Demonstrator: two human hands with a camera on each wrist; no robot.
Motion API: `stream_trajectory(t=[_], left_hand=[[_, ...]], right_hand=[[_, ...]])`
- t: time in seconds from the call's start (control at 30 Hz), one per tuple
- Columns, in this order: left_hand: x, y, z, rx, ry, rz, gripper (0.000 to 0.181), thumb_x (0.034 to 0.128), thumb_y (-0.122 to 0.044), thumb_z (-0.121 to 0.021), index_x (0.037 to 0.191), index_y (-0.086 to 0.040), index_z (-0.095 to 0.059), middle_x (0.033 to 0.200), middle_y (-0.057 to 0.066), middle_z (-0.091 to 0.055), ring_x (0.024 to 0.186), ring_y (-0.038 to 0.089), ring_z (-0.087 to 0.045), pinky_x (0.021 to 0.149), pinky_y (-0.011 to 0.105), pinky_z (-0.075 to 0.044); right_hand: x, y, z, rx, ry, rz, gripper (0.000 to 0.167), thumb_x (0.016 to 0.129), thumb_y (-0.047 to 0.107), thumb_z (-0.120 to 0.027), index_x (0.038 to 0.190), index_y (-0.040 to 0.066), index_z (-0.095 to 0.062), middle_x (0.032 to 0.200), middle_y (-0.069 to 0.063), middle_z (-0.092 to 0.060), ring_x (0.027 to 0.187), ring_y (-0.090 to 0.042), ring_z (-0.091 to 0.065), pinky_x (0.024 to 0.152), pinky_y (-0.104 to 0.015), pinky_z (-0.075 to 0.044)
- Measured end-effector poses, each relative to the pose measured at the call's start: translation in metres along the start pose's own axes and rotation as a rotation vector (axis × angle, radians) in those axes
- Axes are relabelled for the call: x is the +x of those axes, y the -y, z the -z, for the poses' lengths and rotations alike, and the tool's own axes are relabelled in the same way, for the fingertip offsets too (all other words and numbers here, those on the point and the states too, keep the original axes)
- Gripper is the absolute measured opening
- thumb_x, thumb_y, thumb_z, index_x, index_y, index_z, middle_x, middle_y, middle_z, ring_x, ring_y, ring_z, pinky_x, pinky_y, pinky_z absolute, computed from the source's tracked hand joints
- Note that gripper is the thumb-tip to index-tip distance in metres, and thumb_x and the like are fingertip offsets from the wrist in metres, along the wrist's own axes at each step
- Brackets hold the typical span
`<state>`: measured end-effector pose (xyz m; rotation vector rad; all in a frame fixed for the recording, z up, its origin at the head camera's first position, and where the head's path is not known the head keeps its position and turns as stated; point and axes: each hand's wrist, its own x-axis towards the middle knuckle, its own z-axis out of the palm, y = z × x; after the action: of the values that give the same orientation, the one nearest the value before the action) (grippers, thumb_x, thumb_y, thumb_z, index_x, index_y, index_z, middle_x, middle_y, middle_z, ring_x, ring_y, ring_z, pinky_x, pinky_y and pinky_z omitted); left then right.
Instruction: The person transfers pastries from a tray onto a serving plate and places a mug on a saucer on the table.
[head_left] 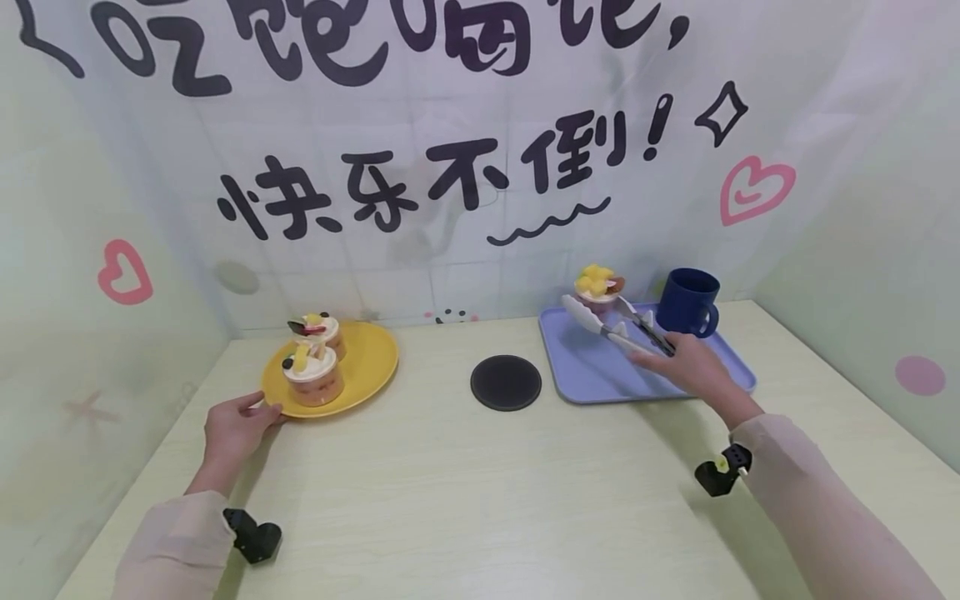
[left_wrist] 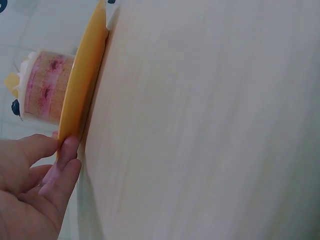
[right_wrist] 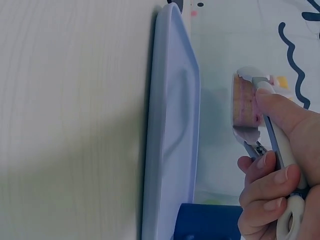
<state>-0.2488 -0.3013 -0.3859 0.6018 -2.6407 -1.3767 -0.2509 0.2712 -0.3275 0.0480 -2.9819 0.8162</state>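
Note:
My left hand [head_left: 236, 429] pinches the near-left rim of a round yellow plate [head_left: 372, 367], thumb above and fingers below in the left wrist view. Two dessert cups stand on that plate: a front cup [head_left: 315, 385] with cream, fruit and a blueberry, and a rear cup [head_left: 331, 330] partly hidden behind it. My right hand [head_left: 693, 367] grips white-and-grey tongs [head_left: 587, 317]. Between the tong tips is a third cake cup [right_wrist: 245, 102] with yellow fruit on top, held above the blue tray [right_wrist: 172, 125] with a gap beneath it.
A dark blue mug [head_left: 686, 302] stands at the back right of the tray, close to my right hand. Between plate and tray lies a round black coaster [head_left: 506, 383]. A printed white backdrop [head_left: 450, 242] rises behind the table [head_left: 450, 492].

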Motion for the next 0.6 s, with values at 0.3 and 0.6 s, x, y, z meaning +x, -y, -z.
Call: stream_trajectory(t=[0.3,0.6], left_hand=[[0.0,-0.001,-0.001,-0.008,0.002,0.001,0.055,0.0903,-0.015,-0.057,0.132,0.014,-0.035,0.108,0.03,-0.057,0.083,0.024,-0.064,0.048,0.011,-0.043],[-0.003,-0.003,0.001,0.009,0.001,-0.018,0.056,0.0903,-0.016,-0.057,0.131,0.015,-0.035,0.108,0.031,-0.057,0.089,0.029,-0.062,0.049,0.011,-0.043]], right_hand=[[-0.004,0.017,-0.003,0.007,-0.027,0.05,0.051,0.081,0.051,-0.062,0.082,0.003,-0.045,0.063,-0.003,-0.038,0.059,-0.02,-0.041,0.051,-0.03,-0.031],[-0.004,0.035,-0.006,0.005,-0.045,0.072,0.051,0.08,0.053,-0.062,0.082,0.004,-0.046,0.065,-0.004,-0.039,0.061,-0.02,-0.041,0.053,-0.03,-0.031]])
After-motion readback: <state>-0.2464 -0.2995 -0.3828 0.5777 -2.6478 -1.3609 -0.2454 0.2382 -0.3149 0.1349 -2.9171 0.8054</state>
